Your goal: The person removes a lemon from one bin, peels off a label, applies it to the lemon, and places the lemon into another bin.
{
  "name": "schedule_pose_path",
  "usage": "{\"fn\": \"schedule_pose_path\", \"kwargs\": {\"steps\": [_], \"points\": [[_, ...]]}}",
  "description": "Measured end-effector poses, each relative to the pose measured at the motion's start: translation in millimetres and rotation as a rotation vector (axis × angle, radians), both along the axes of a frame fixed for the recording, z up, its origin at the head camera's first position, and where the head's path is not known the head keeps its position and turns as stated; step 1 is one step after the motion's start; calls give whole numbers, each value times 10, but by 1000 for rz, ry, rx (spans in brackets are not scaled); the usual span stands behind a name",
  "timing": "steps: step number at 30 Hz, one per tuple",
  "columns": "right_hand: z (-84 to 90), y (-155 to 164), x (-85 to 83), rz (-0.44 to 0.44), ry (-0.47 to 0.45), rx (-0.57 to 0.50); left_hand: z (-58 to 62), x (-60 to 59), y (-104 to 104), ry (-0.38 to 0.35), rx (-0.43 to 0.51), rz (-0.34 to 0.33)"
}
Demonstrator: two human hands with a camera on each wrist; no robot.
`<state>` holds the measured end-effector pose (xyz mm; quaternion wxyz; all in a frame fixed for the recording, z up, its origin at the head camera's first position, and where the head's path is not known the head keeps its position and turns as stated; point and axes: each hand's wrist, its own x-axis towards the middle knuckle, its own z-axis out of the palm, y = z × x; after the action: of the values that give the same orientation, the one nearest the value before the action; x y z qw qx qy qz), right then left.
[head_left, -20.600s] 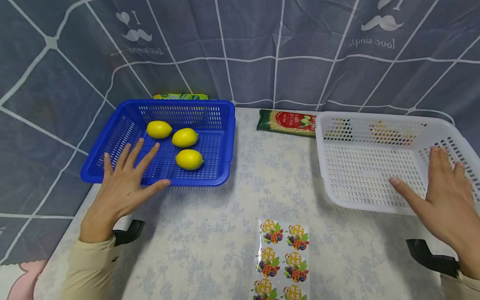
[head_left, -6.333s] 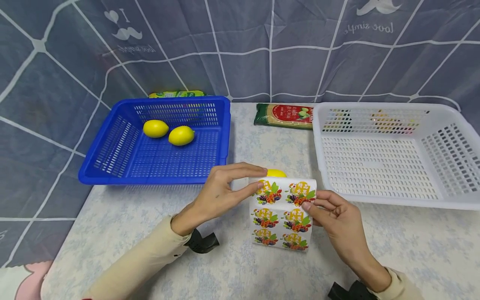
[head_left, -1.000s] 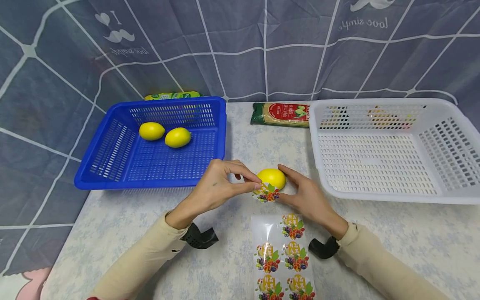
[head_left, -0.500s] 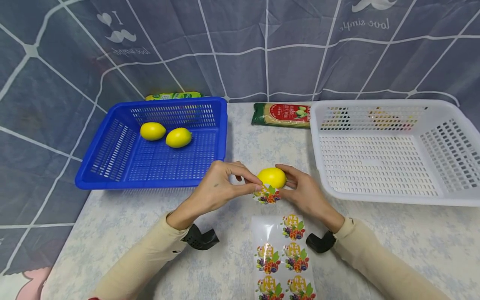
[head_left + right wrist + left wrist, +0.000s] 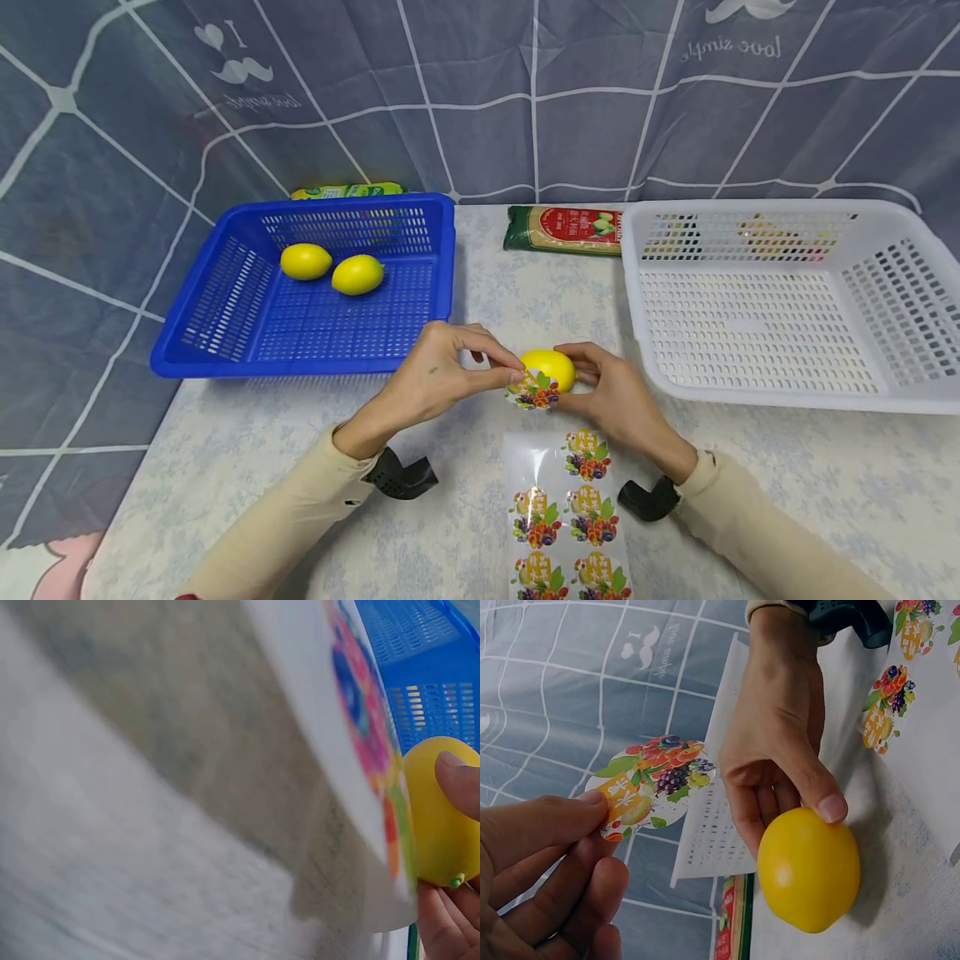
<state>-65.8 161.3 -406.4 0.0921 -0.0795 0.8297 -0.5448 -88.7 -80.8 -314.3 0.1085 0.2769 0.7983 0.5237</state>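
- The right hand (image 5: 618,400) grasped a yellow lemon (image 5: 550,369) between thumb and fingers, just above the table (image 5: 420,533) between the two baskets; the palm side of the grip was hidden in the head view.
- In the left wrist view the same lemon (image 5: 808,870) showed in full, with the right hand's thumb tip on its top and the fingers curled behind it.
- The left hand (image 5: 435,383) pinched a round fruit sticker (image 5: 532,392) by its edge, held against or just in front of the lemon's near side; whether it touched the peel could not be told.
- The left wrist view showed the sticker (image 5: 651,784) caught between thumb and forefinger, its edge covered by the fingertip.
- The right wrist view was badly blurred: only a smear of the sticker (image 5: 371,742), part of the lemon (image 5: 442,817) and a thumb tip could be made out.
- A sticker sheet (image 5: 566,517) lay on the table before the person, cut off by the bottom edge.
- Two more lemons (image 5: 330,268) sat in the blue basket (image 5: 225,333) on the left.
- The white basket (image 5: 787,396) stood on the right, its far corner out of frame.
- A red-and-green packet (image 5: 562,229) lay behind, partly hidden by the white basket.
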Motion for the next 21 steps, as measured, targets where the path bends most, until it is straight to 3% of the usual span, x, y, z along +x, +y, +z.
{"fn": "schedule_pose_path", "kwargs": {"steps": [12, 21], "points": [[166, -47, 160, 4, 110, 67, 6, 2, 32, 15, -42, -40], [262, -84, 293, 9, 153, 54, 11, 6, 54, 5, -84, -68]]}}
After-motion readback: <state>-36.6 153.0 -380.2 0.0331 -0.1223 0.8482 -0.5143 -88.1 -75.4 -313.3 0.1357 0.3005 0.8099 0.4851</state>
